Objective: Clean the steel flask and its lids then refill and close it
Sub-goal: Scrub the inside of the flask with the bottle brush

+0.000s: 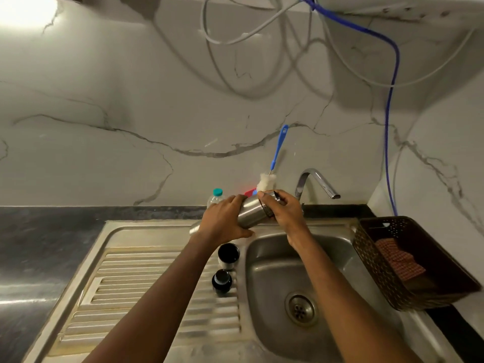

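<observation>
My left hand [225, 218] wraps the cylindrical steel flask [252, 213] at mid-body, and my right hand [284, 210] curls round its mouth end. The flask is tilted over the steel sink [264, 279], its mouth rising rightward towards the blue-handled white bottle brush [267, 182]. My right hand is nearer the brush.

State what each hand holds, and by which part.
Both hold the steel flask: the left hand grips its body, the right hand its mouth end.

Drainboard [146, 271]: cup lid [228, 254], stopper [222, 281]. Counter [39, 231]: basket [387, 279].
</observation>
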